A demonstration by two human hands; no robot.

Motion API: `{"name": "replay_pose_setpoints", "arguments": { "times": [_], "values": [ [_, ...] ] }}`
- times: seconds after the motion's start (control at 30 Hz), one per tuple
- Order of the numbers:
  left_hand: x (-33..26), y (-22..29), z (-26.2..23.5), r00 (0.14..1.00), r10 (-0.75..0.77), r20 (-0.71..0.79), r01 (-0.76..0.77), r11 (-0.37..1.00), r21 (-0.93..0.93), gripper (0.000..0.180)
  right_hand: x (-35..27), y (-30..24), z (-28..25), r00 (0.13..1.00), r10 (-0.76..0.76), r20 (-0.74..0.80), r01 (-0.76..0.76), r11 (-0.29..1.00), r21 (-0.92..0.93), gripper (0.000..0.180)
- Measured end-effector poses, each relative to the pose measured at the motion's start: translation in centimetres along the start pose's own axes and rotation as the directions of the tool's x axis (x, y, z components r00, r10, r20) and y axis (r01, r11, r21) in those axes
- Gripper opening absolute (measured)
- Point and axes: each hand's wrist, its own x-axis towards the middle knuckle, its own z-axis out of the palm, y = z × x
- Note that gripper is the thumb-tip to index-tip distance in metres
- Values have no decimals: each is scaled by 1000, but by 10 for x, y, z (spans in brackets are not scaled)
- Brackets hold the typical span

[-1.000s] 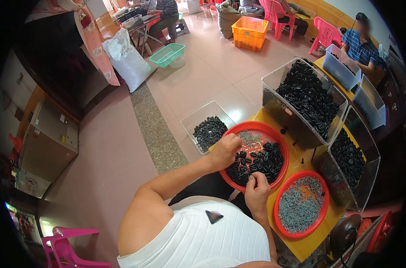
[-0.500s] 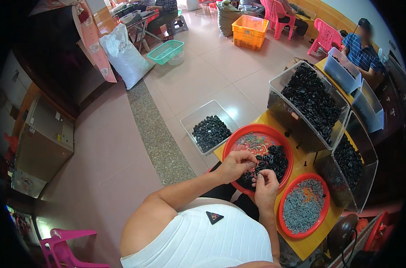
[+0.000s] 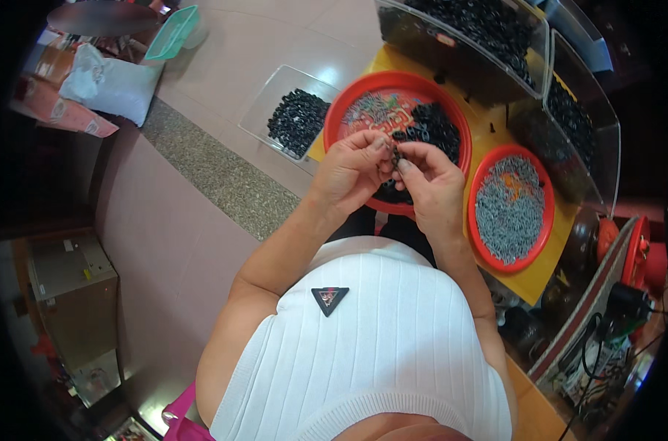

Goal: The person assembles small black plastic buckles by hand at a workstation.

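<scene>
My left hand and my right hand meet over the near edge of a big red round tray on a yellow table. Between their fingertips they pinch a small black part. A heap of such black parts lies in the tray, with some small grey pieces at its far left. To the right sits a smaller red tray full of small grey pieces.
A clear box of black parts stands on the floor left of the table. Two large clear bins of black parts stand at the table's far side. A white sack, a green basket and a cardboard box stand on the floor.
Both hands have come together over the tray's near edge and lifted a small black part from the heap. The camera has tipped down and closer to the table.
</scene>
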Motion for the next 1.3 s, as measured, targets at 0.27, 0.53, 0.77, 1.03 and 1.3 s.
{"name": "replay_pose_setpoints", "arguments": {
  "times": [0.27,0.53,0.77,1.03,1.3],
  "values": [
    [-7,-6,-2,999,-38,-10,38,999,-2,9,-6,-4,0,999,-25,19,25,1000,8,10],
    [-12,-3,-4,996,-32,82,30,999,26,9,-7,-8,7,998,-54,17,55,997,-59,9],
    [-10,-3,-6,999,3,43,-7,995,103,9,-8,-7,8,997,-75,15,76,993,-86,9],
    [-11,-6,-1,996,81,-25,-75,981,177,8,-8,-7,6,998,-55,10,56,992,-117,8],
    [-13,-10,-1,993,116,-26,-105,960,259,7,-11,-4,3,996,-91,-18,86,980,-178,4]
  ]
}}
